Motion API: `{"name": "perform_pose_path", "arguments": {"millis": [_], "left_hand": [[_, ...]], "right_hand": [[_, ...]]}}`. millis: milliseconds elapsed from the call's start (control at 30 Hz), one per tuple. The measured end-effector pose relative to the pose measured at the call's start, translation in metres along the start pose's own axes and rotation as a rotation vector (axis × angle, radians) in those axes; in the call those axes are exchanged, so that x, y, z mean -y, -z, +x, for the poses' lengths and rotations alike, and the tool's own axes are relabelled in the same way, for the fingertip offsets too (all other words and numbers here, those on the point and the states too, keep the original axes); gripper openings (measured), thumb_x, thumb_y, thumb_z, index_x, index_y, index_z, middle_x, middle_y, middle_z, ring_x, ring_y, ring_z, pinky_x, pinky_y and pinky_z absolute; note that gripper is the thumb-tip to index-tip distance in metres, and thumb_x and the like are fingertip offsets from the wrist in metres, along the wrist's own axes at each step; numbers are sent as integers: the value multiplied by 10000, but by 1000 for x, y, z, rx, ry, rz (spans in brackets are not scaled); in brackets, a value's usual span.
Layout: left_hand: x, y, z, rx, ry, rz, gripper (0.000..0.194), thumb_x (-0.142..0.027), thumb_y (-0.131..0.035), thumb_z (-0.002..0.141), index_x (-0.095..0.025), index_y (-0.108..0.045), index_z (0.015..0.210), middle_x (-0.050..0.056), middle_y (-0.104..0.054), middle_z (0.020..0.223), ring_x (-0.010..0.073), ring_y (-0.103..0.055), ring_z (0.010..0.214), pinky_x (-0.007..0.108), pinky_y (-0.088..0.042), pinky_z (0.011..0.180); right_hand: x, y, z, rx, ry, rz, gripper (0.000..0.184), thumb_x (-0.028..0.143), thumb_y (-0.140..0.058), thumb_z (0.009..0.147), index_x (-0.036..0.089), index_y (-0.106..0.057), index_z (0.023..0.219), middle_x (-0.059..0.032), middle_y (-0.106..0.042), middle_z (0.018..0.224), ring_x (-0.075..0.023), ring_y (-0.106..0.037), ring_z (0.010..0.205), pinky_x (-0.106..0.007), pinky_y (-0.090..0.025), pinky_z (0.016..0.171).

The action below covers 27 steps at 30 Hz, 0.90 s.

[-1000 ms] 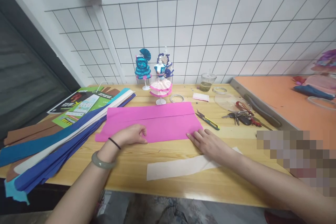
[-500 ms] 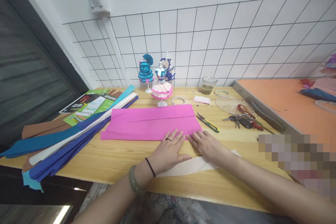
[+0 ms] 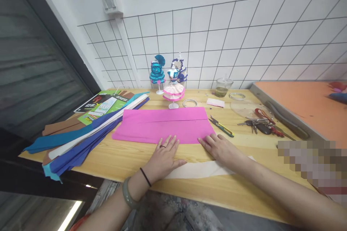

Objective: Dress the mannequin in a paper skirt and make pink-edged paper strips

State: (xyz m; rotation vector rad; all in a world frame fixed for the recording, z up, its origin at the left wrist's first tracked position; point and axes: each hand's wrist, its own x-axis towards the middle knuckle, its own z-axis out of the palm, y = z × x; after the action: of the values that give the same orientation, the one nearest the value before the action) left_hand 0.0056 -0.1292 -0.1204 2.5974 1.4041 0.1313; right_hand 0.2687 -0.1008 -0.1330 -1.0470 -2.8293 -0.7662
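A folded sheet of pink crepe paper (image 3: 162,126) lies flat across the middle of the table, with a long fold edge running along its upper part. My left hand (image 3: 166,155) rests on its near edge, palm down and fingers spread. Beside the near right corner, my right hand (image 3: 218,147) presses down on the pink paper with its fingers stretched and slightly bent. Below both hands runs a white paper strip (image 3: 197,170), partly covered by them. Green-and-yellow thread snips (image 3: 222,127) lie just right of the pink paper.
Strips of blue paper (image 3: 89,140) and booklets (image 3: 108,106) lie at the left. Miniature dress stands (image 3: 174,92) are behind the pink paper. A glass cup (image 3: 223,88), tape ring (image 3: 190,103) and keys (image 3: 260,126) sit farther right, near an orange-topped surface (image 3: 303,104).
My left hand has slid left along the near edge, away from my right hand. The paper's lower left corner now lies flatter. The whole view has shifted slightly.
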Motion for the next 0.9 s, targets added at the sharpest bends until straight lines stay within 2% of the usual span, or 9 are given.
{"name": "perform_pose_path", "arguments": {"millis": [167, 267, 333, 400, 500, 633, 767, 900], "left_hand": [[1, -1, -2, 3, 11, -14, 765, -660, -188, 835, -154, -267, 1403, 113, -240, 1473, 267, -176, 1365, 474, -152, 1098], [0, -1, -2, -6, 11, -27, 779, -669, -176, 829, -146, -281, 1396, 117, -246, 1470, 262, -176, 1366, 473, -145, 1101], [0, -2, -3, -24, 7, -32, 781, -671, -174, 827, -145, -287, 1393, 124, -250, 1468, 262, -179, 1365, 474, -136, 1102], [0, -3, -3, -39, 3, -36, 779, -668, -172, 829, -141, -289, 1390, 131, -253, 1466, 263, -180, 1365, 477, -128, 1103], [0, -6, -3, -57, 3, -38, 747, -641, -179, 846, -140, -281, 1391, 129, -263, 1464, 263, -182, 1364, 480, -134, 1102], [3, -8, -6, -80, 5, -19, 668, -573, -192, 882, -156, -254, 1399, 112, -290, 1457, 254, -206, 1354, 459, -174, 1088], [20, 6, -15, -86, 2, 32, 582, -530, -208, 902, -181, -338, 1349, 98, -362, 1421, 239, -257, 1329, 462, -186, 1068], [54, 31, -29, -99, 113, 115, 434, -465, -298, 910, -187, -519, 1159, 110, -557, 1214, 252, -455, 1155, 477, -257, 981]], "right_hand": [[-14, 4, 0, 43, -11, 112, 428, 94, -462, 814, 154, -513, 1235, -102, -587, 854, -208, -518, 765, -321, -403, 667], [-14, 10, 5, 50, -88, 190, 440, 72, -439, 830, 135, -493, 1262, -99, -600, 836, -206, -538, 759, -344, -446, 701], [-4, 16, 14, 21, -128, 271, 429, 77, -426, 847, 108, -480, 1272, -124, -615, 897, -221, -559, 819, -379, -471, 750], [15, 23, 26, -38, -140, 401, 409, 83, -408, 863, 94, -482, 1264, -163, -610, 1040, -234, -560, 964, -382, -484, 815], [46, 29, 44, -97, -141, 602, 400, 157, -379, 898, 103, -466, 1285, -175, -554, 1232, -224, -520, 1128, -384, -457, 933], [67, 25, 53, -36, -171, 713, 485, 298, -372, 915, 75, -397, 1345, -181, -466, 1337, -232, -452, 1225, -397, -411, 1005], [67, 21, 51, 16, -174, 685, 512, 357, -357, 920, 84, -406, 1349, -168, -427, 1366, -251, -393, 1267, -427, -370, 1035], [67, 23, 50, 62, -167, 630, 506, 362, -330, 928, 87, -419, 1343, -146, -412, 1377, -247, -377, 1276, -426, -351, 1048]]}}
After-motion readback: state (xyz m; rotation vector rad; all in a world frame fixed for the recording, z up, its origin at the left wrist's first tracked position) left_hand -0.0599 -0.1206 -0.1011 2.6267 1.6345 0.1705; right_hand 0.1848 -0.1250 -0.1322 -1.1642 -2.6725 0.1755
